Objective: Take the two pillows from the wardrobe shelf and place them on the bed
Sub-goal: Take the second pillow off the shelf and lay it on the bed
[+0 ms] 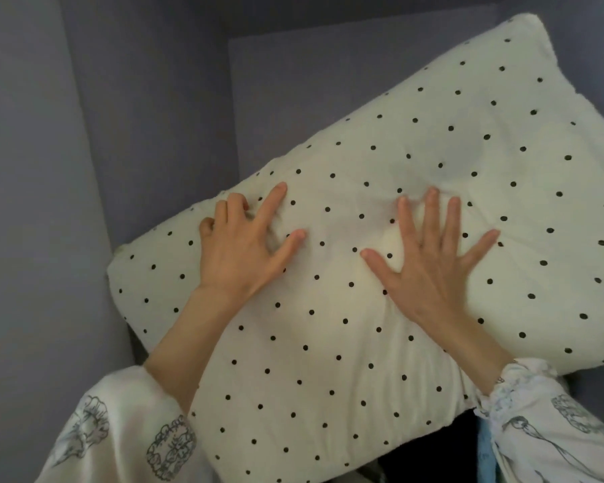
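A large cream pillow (380, 190) with small black dots fills the middle and right of the head view, lying tilted inside the grey wardrobe. My left hand (244, 245) rests on its left part, with the outer fingers curled into the fabric near the top edge. Further right, my right hand (429, 252) lies flat on the pillow with fingers spread, pressing a dent into it. Both forearms reach up from white patterned sleeves at the bottom. Only one pillow can be made out; I cannot tell whether another lies beneath it.
Grey wardrobe walls (136, 116) close in on the left and behind the pillow. A dark gap (433, 447) shows under the pillow's lower edge, with a strip of blue fabric (483, 451) beside my right sleeve.
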`<move>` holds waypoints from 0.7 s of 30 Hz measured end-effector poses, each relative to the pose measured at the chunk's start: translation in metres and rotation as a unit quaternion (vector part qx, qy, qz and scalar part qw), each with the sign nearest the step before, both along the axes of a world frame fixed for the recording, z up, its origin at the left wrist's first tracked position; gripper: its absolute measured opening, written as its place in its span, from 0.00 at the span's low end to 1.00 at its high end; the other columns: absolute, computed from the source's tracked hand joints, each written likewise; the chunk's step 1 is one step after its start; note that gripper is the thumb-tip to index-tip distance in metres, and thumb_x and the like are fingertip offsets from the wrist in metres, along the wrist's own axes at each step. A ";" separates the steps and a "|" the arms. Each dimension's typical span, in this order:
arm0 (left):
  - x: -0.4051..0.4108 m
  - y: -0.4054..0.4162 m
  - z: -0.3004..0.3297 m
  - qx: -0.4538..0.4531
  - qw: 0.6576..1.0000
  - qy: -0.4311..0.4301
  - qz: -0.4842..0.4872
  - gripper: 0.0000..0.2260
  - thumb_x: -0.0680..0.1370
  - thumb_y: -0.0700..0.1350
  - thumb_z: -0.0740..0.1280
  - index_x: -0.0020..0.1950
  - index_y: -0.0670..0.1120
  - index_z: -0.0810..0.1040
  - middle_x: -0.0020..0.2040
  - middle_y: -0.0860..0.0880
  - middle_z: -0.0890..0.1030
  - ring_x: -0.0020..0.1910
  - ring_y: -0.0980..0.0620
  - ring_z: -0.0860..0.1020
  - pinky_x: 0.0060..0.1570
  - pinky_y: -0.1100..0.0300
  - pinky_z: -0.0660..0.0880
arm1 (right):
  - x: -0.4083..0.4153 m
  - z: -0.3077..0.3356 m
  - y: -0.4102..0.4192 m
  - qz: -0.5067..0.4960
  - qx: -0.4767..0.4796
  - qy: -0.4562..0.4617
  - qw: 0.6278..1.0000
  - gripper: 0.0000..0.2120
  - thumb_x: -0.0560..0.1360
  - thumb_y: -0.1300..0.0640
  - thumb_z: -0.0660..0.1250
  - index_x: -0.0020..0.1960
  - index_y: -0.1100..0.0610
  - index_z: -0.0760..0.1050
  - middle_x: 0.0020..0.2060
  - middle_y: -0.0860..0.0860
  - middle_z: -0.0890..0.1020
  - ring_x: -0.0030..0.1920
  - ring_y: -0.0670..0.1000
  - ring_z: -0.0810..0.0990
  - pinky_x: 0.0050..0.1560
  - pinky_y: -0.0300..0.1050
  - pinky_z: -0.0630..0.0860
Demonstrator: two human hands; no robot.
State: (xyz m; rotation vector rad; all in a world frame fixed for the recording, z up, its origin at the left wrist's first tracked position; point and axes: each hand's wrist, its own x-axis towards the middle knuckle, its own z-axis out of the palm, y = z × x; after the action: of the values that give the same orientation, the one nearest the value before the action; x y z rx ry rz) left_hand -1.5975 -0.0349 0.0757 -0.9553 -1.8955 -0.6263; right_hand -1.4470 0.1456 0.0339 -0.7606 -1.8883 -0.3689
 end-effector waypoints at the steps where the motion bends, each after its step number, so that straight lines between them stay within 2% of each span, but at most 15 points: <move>1: 0.002 -0.003 -0.005 -0.002 1.000 -0.005 0.003 0.31 0.72 0.68 0.54 0.73 0.59 0.59 0.53 0.45 0.68 0.53 0.45 0.67 0.53 0.47 0.66 | -0.003 0.001 -0.002 0.001 -0.010 0.013 1.000 0.39 0.72 0.29 0.46 0.76 0.48 0.47 0.75 0.59 0.52 0.75 0.62 0.48 0.61 0.80 0.42; 5: 0.005 -0.017 -0.031 -0.018 0.999 -0.036 0.027 0.32 0.71 0.70 0.47 0.73 0.60 0.55 0.54 0.46 0.67 0.53 0.47 0.67 0.53 0.49 0.66 | -0.011 0.002 -0.012 0.013 -0.012 0.008 1.000 0.41 0.70 0.27 0.46 0.76 0.47 0.46 0.76 0.59 0.50 0.75 0.62 0.47 0.59 0.80 0.41; 9: 0.007 -0.028 -0.060 -0.018 0.995 -0.092 0.027 0.33 0.71 0.71 0.46 0.74 0.60 0.52 0.55 0.47 0.66 0.54 0.47 0.66 0.54 0.48 0.67 | -0.012 0.000 -0.010 0.010 0.040 -0.053 0.998 0.40 0.70 0.26 0.49 0.76 0.47 0.51 0.75 0.58 0.55 0.74 0.63 0.51 0.60 0.79 0.42; 11: 0.009 -0.033 -0.073 -0.025 0.991 -0.128 0.033 0.34 0.70 0.71 0.45 0.74 0.60 0.51 0.55 0.47 0.66 0.54 0.46 0.66 0.55 0.48 0.67 | -0.013 0.004 -0.009 0.034 0.060 -0.099 0.993 0.40 0.70 0.26 0.48 0.75 0.46 0.50 0.75 0.57 0.54 0.75 0.61 0.50 0.61 0.78 0.40; 14: 0.013 -0.035 -0.079 -0.021 0.991 -0.131 0.015 0.31 0.72 0.69 0.47 0.73 0.61 0.49 0.64 0.42 0.65 0.62 0.42 0.65 0.61 0.42 0.65 | -0.018 0.010 -0.009 0.050 0.080 -0.170 0.981 0.41 0.68 0.25 0.45 0.75 0.45 0.50 0.76 0.55 0.54 0.75 0.59 0.50 0.63 0.77 0.39; 17: 0.017 -0.014 -0.065 -0.043 0.996 -0.064 -0.039 0.27 0.76 0.64 0.48 0.74 0.62 0.46 0.76 0.42 0.53 0.74 0.39 0.53 0.69 0.35 0.54 | -0.022 0.013 -0.006 0.058 0.112 -0.239 0.963 0.40 0.67 0.24 0.40 0.74 0.43 0.42 0.77 0.53 0.49 0.76 0.55 0.46 0.65 0.75 0.38; 19: 0.018 0.004 -0.058 -0.052 0.992 -0.089 -0.067 0.26 0.77 0.63 0.47 0.73 0.64 0.42 0.78 0.48 0.43 0.76 0.43 0.42 0.70 0.35 0.48 | -0.020 0.016 -0.003 0.078 0.139 -0.280 0.947 0.37 0.69 0.27 0.36 0.73 0.42 0.36 0.76 0.51 0.43 0.76 0.51 0.41 0.66 0.74 0.37; 21: 0.014 0.016 -0.061 -0.033 0.988 -0.132 -0.067 0.27 0.77 0.64 0.48 0.72 0.66 0.39 0.77 0.52 0.39 0.75 0.45 0.38 0.70 0.34 0.50 | -0.016 0.019 0.000 0.093 0.159 -0.309 0.933 0.33 0.73 0.32 0.36 0.74 0.44 0.37 0.75 0.48 0.40 0.76 0.49 0.40 0.67 0.71 0.37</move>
State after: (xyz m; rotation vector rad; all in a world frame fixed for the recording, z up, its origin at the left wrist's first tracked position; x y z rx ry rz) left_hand -1.5831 -0.0186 0.0146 -1.0934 -2.1077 -0.8077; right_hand -1.4626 0.1452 0.0530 -0.2481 -2.3768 -0.8457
